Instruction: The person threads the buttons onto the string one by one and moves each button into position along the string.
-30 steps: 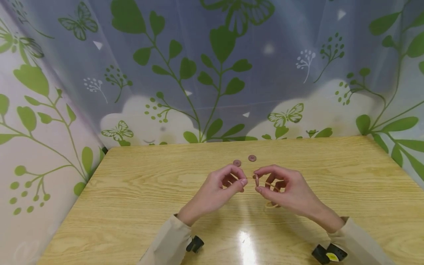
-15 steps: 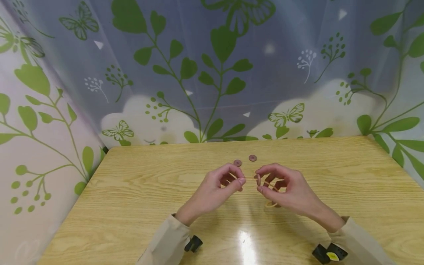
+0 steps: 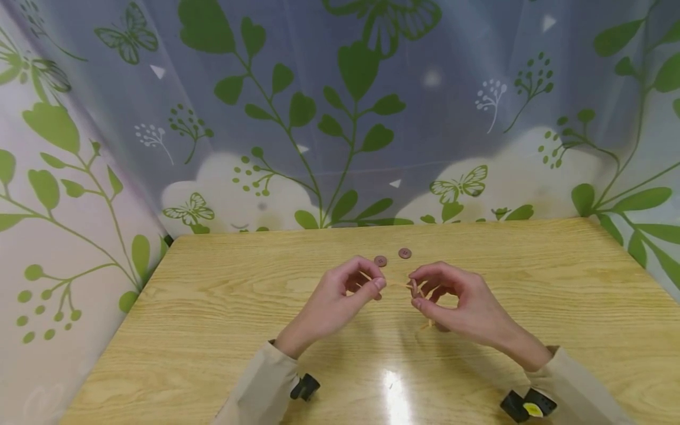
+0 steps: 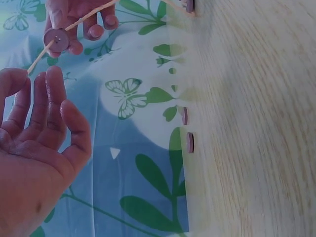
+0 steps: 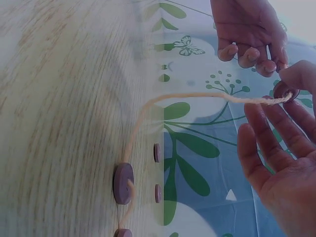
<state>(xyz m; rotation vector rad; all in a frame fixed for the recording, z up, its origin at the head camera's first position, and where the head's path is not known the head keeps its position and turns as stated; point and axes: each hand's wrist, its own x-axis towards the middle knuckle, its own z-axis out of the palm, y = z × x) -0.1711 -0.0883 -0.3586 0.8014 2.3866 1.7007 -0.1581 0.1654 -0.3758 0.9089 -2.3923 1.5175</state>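
My right hand pinches a brown button by its edge between thumb and finger, above the table. A yellowish cord runs through the button. Across from it, my left hand pinches the cord's short end, which stretches between the fingertips and the button. On the other side the cord droops in the right wrist view, where another button is threaded on it. Below that a further button shows at the frame's lower edge, partly cut off.
Two loose brown buttons, a left one and a right one, lie flat on the wooden table beyond my hands. A patterned curtain hangs along the table's back and left side.
My left hand has drawn back to the left with the cord's end, and more cord shows between it and the button. The right hand has stayed nearly still; the hanging cord below it has shifted.
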